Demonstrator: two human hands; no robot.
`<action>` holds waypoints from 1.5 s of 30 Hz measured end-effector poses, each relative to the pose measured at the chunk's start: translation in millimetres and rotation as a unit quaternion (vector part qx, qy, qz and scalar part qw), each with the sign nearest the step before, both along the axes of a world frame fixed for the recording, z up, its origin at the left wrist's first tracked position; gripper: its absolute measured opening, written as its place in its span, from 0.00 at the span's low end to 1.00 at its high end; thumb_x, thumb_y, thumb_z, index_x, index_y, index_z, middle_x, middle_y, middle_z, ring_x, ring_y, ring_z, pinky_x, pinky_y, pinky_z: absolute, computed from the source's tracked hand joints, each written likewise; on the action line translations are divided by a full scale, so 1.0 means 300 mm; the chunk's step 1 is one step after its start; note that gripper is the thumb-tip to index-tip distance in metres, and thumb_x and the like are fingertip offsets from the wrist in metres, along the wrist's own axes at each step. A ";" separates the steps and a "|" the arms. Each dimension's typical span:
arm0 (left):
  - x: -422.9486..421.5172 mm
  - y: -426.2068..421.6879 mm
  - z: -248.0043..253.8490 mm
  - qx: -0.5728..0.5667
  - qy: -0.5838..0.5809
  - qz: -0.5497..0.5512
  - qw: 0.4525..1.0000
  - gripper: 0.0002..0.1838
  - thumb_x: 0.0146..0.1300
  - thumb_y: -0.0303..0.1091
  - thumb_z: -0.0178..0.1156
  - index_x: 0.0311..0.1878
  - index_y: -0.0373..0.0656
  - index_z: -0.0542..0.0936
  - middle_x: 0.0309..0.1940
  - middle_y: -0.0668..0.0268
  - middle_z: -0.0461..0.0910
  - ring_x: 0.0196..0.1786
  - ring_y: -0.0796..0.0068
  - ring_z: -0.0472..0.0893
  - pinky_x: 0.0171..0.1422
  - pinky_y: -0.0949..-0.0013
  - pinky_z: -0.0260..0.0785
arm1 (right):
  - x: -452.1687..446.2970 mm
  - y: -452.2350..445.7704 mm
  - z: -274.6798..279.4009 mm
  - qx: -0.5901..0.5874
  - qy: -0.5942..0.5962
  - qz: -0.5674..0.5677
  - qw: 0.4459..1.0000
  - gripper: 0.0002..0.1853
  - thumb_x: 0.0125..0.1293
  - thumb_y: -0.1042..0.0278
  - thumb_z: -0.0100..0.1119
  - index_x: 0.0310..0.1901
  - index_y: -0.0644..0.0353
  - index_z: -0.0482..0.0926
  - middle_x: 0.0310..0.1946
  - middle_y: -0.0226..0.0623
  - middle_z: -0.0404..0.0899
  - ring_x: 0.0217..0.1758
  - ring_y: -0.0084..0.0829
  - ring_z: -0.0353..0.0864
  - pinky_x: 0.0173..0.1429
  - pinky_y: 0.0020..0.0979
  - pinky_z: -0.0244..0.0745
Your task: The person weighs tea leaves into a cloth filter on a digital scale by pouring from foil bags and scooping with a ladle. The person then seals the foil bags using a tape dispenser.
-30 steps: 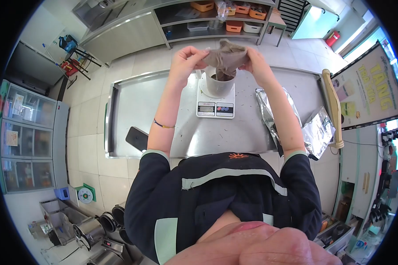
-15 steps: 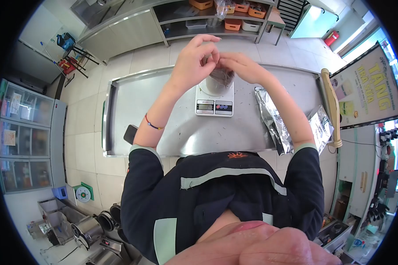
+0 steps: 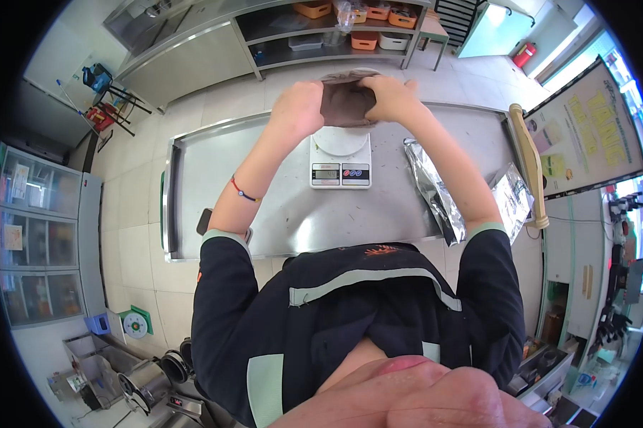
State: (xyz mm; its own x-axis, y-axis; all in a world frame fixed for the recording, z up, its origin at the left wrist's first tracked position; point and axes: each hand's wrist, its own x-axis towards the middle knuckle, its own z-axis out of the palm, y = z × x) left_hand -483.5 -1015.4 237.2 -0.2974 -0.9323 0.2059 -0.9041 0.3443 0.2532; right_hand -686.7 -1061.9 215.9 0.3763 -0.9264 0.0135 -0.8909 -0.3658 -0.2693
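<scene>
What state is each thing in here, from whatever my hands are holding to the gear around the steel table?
Cloth bag: held open by both hands, left and right.
Kitchen scale: upright, display unreadable.
Foil packaging: crumpled, on the table.
Phone: lying flat, partly hidden by the arm.
Glass-fronted cabinet: doors shut.

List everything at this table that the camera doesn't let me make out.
All in the head view:
- Digits on the white scale: too small and blurred.
- Left hand's fingertips: hidden by that hand and the brown cloth.
- Bottom of the cloth's inside: too dark to tell what it holds.
- Whatever is directly beneath the cloth: covered by it.
- Most of the dark phone: hidden by the left arm and sleeve.
- Contents of the foil bag, if any: hidden by its opaque sides.
</scene>
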 end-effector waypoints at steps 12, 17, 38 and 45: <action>0.094 -0.029 -0.067 0.035 0.113 -0.075 0.990 0.33 0.43 0.25 0.59 0.60 0.42 0.73 0.58 0.55 0.74 0.60 0.55 0.73 0.63 0.63 0.67 | 0.077 0.088 -0.177 -0.079 -0.032 0.105 0.991 0.11 0.49 0.55 0.71 0.30 0.48 0.81 0.29 0.27 0.77 0.50 0.31 0.72 0.61 0.61 0.48; 0.168 -0.052 -0.109 0.053 0.146 -0.127 0.980 0.34 0.44 0.28 0.65 0.61 0.44 0.73 0.58 0.57 0.74 0.58 0.59 0.74 0.57 0.64 0.71 | 0.119 0.155 -0.162 -0.208 -0.170 0.068 0.961 0.11 0.48 0.59 0.71 0.34 0.47 0.83 0.35 0.23 0.80 0.53 0.27 0.72 0.62 0.54 0.45; -0.462 0.790 -0.855 0.335 0.182 -0.403 0.832 0.07 0.57 0.32 0.64 0.38 0.44 0.85 0.32 0.68 0.83 0.23 0.84 0.72 0.25 0.78 0.61 | -0.154 1.691 -0.374 -0.466 -0.518 -0.240 0.676 0.13 0.44 0.78 0.67 0.30 0.49 0.79 0.35 0.31 0.77 0.39 0.36 0.75 0.51 0.44 0.62; -0.804 0.730 -1.283 0.243 0.199 -0.211 0.926 0.11 0.57 0.36 0.67 0.39 0.40 0.84 0.34 0.66 0.84 0.32 0.83 0.77 0.38 0.75 0.70 | -0.140 2.146 -0.572 -0.449 -0.541 -0.349 0.619 0.14 0.45 0.75 0.67 0.34 0.50 0.78 0.40 0.36 0.74 0.44 0.39 0.73 0.53 0.45 0.63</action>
